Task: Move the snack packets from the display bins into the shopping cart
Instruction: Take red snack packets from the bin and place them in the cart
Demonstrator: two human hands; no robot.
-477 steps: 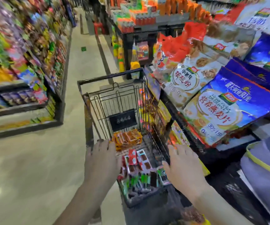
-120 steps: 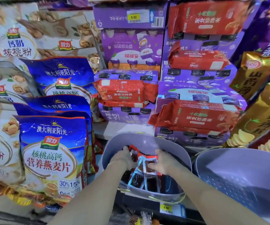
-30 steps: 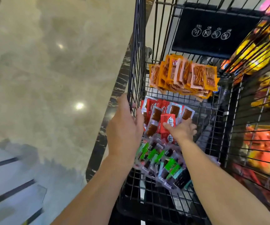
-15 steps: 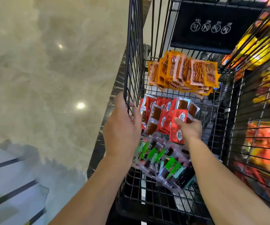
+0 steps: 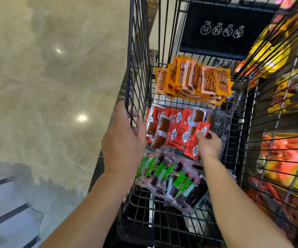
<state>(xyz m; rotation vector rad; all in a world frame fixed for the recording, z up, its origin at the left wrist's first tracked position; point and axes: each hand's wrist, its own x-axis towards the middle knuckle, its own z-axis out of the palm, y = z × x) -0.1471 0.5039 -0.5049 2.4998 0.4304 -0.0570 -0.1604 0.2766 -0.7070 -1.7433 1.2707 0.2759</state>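
I look down into the black wire shopping cart (image 5: 137, 51). Three piles lie on its floor: orange snack packets (image 5: 193, 79) at the far end, red snack packets (image 5: 177, 126) in the middle, green and dark snack packets (image 5: 173, 179) nearest me. My right hand (image 5: 208, 144) is inside the cart and pinches a red packet (image 5: 197, 138) at the right edge of the red pile. My left hand (image 5: 123, 140) grips the cart's left wire wall, thumb hooked over the rim.
A black sign panel (image 5: 223, 31) hangs on the cart's far wall. Shelves of bagged goods (image 5: 286, 154) stand close beyond the cart's right side. Polished beige floor (image 5: 46, 86) lies to the left, with a grey platform edge (image 5: 5, 203) at the lower left.
Four seconds ago both hands were in a grey display bin; since then they came to the cart. Over the last second my right hand lifted and shifted a red packet slightly right on the red pile.
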